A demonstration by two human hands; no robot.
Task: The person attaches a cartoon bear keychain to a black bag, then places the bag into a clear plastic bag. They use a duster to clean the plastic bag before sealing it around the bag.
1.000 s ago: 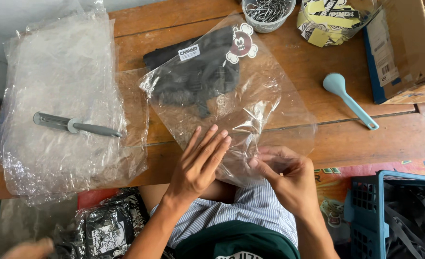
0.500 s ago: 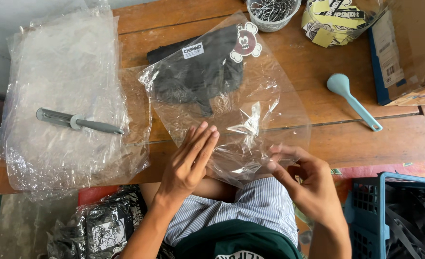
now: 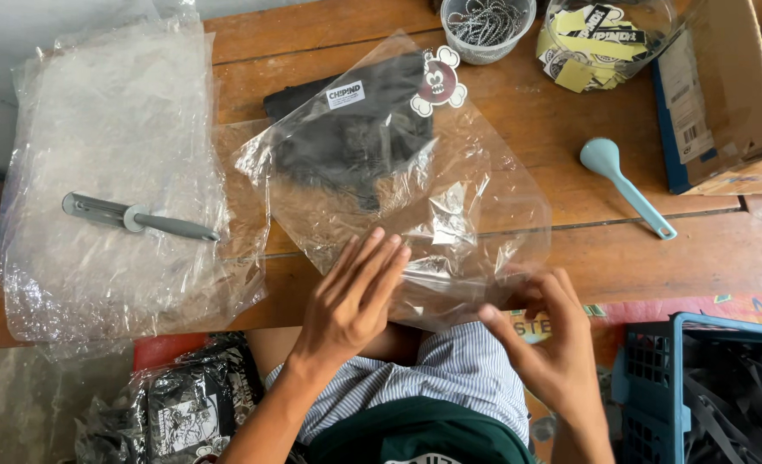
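Observation:
A clear plastic bag (image 3: 450, 198) lies on the wooden table (image 3: 570, 146) with a folded black garment (image 3: 355, 137) inside its far end. A round cartoon sticker (image 3: 438, 82) sits on the bag's top. My left hand (image 3: 351, 296) presses flat, fingers together, on the bag's near open end. My right hand (image 3: 548, 344) is at the bag's near right corner with fingers curled, off the table's front edge; whether it pinches the plastic I cannot tell.
A stack of bubble wrap (image 3: 115, 172) with a grey tool (image 3: 136, 217) on it lies at left. A blue spoon (image 3: 626, 185), cardboard box (image 3: 725, 94), jar of stickers (image 3: 600, 39) and cup of metal chains (image 3: 488, 21) sit at right and back. Blue crate (image 3: 699, 387), packed bags (image 3: 179, 404) below.
My right hand has slid right and down toward the bag's near corner. My left hand stays flat on the bag. The view has shifted slightly.

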